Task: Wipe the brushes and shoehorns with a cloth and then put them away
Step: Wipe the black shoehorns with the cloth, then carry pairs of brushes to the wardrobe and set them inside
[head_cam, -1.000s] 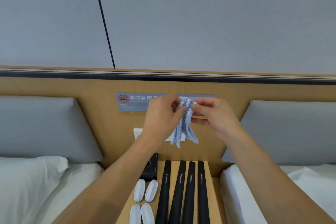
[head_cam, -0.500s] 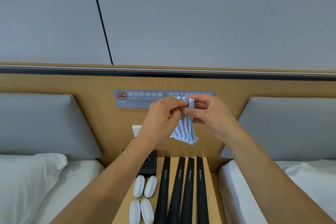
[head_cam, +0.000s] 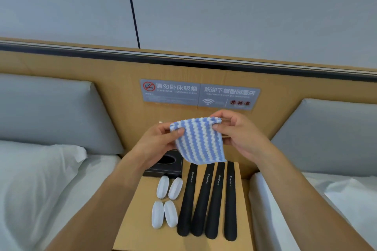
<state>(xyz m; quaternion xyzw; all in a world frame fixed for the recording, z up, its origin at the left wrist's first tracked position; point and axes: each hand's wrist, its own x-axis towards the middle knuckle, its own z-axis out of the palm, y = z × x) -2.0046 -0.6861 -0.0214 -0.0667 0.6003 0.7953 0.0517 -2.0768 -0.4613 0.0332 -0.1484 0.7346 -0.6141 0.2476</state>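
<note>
Blue-and-white striped cloth held up in the air above the far end of the wooden desk, between the two beds, stretched flat by its two upper corners. Left hand pinching the left corner between thumb and fingers; right hand pinching the right corner the same way, other fingers loosely curled. Nothing else inside either grip. Cloth probably very light, soft and limp, fluffy in texture, so hanging down freely under the pinched edge; easy to fold or bunch in one palm for wiping, no danger of slipping. Below, four black shoehorns lying side by side on the desk, narrow ends toward the wall, wide ends near the person. To their left, four small white brushes in two pairs, apparently untouched. Shoehorns likely stiff, smooth plastic, light but a little slippery; best taken around the narrow handle part while the cloth goes along the blade. Brushes small, rounded, hard; best taken by the sides. Dark box just behind the brushes.
</note>
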